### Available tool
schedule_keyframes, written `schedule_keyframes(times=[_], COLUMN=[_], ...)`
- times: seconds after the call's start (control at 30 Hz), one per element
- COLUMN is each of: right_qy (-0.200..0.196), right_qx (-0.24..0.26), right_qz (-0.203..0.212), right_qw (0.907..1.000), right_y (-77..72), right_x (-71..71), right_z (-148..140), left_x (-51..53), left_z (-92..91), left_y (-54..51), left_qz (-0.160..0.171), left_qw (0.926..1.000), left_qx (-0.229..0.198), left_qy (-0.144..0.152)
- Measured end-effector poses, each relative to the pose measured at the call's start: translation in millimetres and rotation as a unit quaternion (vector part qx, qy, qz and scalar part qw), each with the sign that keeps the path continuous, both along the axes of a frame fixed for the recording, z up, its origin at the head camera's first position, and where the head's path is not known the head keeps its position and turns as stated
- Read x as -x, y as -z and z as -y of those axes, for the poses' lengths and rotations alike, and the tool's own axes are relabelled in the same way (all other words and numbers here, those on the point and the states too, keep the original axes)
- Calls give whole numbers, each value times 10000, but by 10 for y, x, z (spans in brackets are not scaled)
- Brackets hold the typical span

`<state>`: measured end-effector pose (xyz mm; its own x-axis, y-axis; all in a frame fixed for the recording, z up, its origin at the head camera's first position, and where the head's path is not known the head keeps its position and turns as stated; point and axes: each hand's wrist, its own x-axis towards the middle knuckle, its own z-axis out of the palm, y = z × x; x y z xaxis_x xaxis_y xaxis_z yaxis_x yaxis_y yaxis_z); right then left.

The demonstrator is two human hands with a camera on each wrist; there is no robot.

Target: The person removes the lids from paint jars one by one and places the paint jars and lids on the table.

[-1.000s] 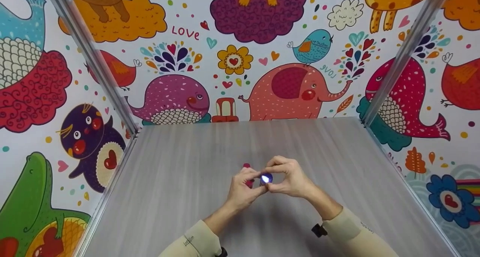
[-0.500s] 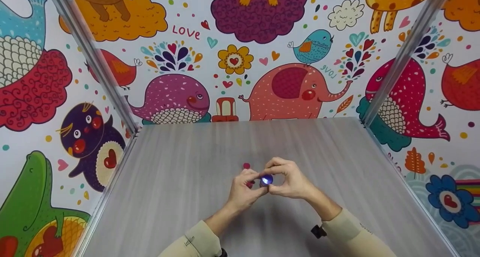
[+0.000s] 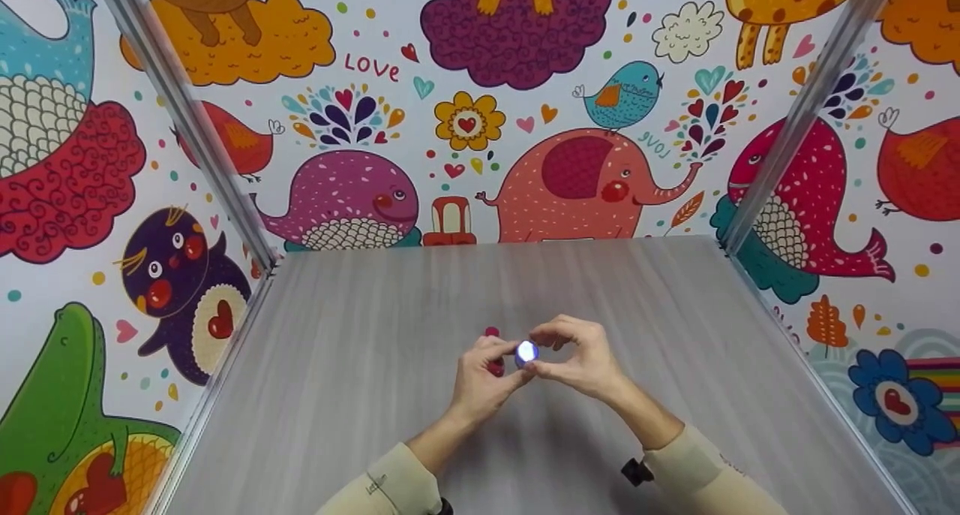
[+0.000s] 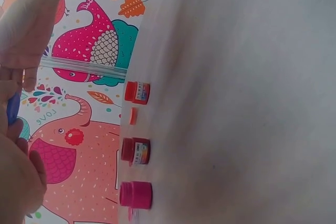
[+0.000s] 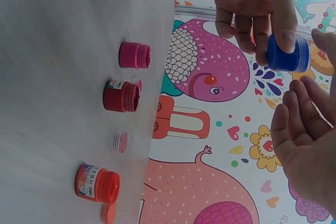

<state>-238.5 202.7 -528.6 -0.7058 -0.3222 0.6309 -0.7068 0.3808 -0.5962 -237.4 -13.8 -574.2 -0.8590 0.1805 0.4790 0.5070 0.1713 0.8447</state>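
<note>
My left hand (image 3: 484, 383) pinches a small blue paint jar (image 3: 526, 353) between thumb and fingers, above the table; light glares off its round top. The jar (image 5: 287, 53) shows side-on in the right wrist view, gripped by the left hand (image 5: 257, 3). My right hand (image 3: 581, 357) is close beside the jar, its fingers loosely bent and parted around the top. In the right wrist view the right hand's (image 5: 310, 135) fingers and thumb stand apart from the jar. The left wrist view shows only a blue sliver of the jar (image 4: 13, 109) between the hands.
Uncapped paint jars stand in a row on the table (image 3: 360, 335): magenta (image 5: 134, 55), dark red (image 5: 121, 96) and orange-red (image 5: 97, 183). Lids lie near them, such as the orange lid (image 5: 108, 212). Cartoon-printed walls with metal posts (image 3: 810, 117) enclose the table.
The right index finger has lifted off the jar and the right hand has loosened. The jar has shifted slightly left and up, its top now glaring brighter. The left hand keeps its hold.
</note>
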Motion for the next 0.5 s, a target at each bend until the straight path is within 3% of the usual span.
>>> schedule_keyframes(times=[0.3,0.5], right_qy=[59,-2], right_qx=[19,65], right_qz=[-223,-283], right_qw=[9997,9996], right_y=[14,-16], right_x=[-8,-23], right_z=[14,15], left_x=[7,-2], left_z=[-41,-56], left_y=[40,29], left_qz=[-399,-312], left_qw=[9990,9994], left_qx=[-162,-107], left_qy=[77,68])
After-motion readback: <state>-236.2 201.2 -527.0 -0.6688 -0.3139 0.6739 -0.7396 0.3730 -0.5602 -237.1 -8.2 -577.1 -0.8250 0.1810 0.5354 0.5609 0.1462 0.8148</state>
